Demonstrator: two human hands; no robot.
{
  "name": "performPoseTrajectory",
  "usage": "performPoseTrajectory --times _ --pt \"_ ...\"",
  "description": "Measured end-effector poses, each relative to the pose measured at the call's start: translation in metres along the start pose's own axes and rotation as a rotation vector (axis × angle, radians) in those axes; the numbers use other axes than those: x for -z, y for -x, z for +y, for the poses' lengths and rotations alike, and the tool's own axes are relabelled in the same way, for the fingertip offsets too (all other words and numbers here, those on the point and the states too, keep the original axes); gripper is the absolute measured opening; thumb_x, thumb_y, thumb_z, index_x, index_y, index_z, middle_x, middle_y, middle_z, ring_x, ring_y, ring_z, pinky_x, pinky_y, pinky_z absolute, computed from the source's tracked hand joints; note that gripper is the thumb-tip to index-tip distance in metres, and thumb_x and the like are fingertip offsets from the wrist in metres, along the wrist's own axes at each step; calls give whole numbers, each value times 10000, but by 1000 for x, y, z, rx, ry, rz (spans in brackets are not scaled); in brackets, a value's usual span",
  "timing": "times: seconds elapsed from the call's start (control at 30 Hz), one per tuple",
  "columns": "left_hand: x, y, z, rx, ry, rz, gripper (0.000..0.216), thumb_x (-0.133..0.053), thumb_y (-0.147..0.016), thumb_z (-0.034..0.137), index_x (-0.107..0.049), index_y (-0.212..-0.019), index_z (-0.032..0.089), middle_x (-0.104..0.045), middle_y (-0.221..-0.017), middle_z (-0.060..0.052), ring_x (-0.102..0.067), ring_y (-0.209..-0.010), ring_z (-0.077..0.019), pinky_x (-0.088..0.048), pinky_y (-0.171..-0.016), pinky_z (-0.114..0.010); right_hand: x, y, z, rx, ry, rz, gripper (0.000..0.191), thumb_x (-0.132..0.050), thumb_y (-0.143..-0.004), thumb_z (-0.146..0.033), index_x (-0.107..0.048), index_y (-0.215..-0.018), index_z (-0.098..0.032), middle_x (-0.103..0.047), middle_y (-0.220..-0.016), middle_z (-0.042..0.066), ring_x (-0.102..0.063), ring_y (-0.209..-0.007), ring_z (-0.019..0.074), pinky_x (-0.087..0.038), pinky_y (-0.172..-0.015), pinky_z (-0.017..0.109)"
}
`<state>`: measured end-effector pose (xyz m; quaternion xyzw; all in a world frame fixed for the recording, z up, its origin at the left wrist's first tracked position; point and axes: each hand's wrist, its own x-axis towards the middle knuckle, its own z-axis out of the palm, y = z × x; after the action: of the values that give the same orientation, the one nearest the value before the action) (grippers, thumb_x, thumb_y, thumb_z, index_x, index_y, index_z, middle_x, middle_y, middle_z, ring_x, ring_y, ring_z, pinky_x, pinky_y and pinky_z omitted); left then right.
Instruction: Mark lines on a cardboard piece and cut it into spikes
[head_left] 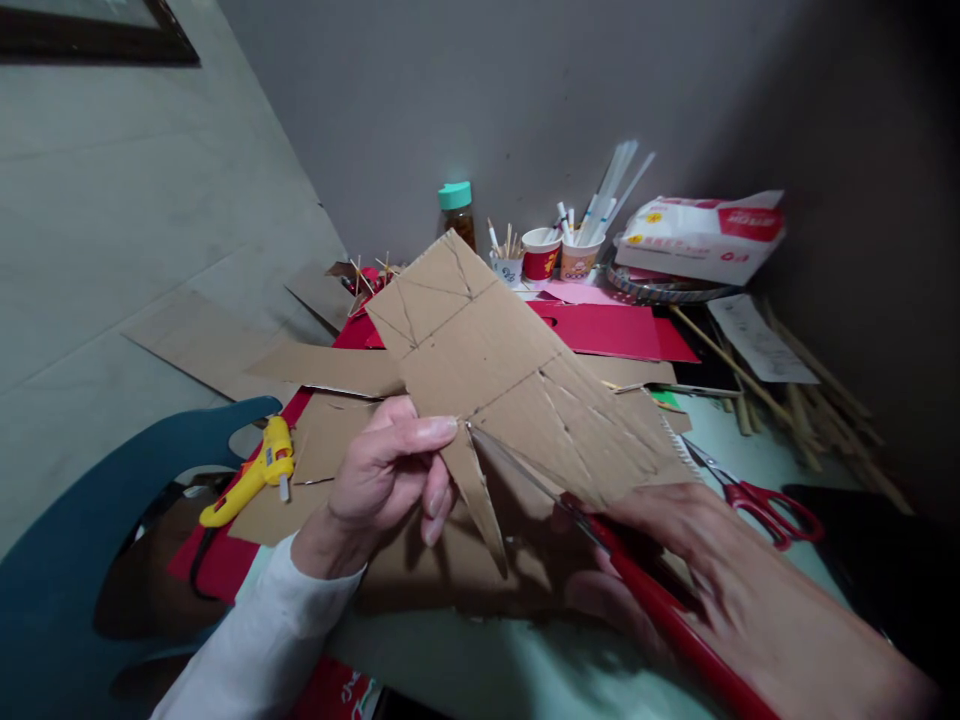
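My left hand (394, 470) pinches the lower edge of a brown cardboard sheet (487, 360) marked with pencil lines and holds it up over the table. My right hand (675, 545) grips large red-handled scissors (637, 575). Their blades (517, 465) run up and left under the sheet, with the tip at a cut in the cardboard next to my left thumb. A pointed cardboard flap (480, 500) hangs down beside the blades.
A yellow glue gun (255, 480) lies at the left, near a blue chair (90, 540). Smaller red scissors (757, 500) lie at the right. Cups of sticks and pens (559, 255), a jar (456, 212), red card (615, 330) and wooden sticks (810, 400) sit behind.
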<state>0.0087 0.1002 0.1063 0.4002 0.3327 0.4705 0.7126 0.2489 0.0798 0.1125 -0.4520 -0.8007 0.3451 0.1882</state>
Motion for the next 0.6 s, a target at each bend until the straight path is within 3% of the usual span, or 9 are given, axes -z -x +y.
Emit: performPoseTrajectory --times 0.1,0.27,0.6 --pt "-1 1 -1 16 0 12 400 -676 -774 291 -653 -418 109 -537 -310 -49 -528 -238 -150 -380 -247 -170 1 1 -5 -41 34 38 410 -568 -880 -534 -683 -606 -253 -724 -674 26 -692 -643 200 -549 -511 238" --pt "-4 1 1 33 -3 29 390 -672 -758 280 -630 -408 114 -533 -305 -48 -523 -235 -149 -377 -247 -166 2 3 -8 -61 11 55 493 -544 -877 -595 -628 -542 -244 -718 -675 32 -691 -696 209 -563 -539 239" --pt "-7 3 3 41 -25 41 403 -670 -769 291 -629 -405 122 -500 -295 -38 -528 -245 -144 -374 -275 -165 1 -1 1 11 -91 -25 364 -612 -903 -483 -683 -619 -264 -676 -582 15 -658 -546 201 -516 -431 262"
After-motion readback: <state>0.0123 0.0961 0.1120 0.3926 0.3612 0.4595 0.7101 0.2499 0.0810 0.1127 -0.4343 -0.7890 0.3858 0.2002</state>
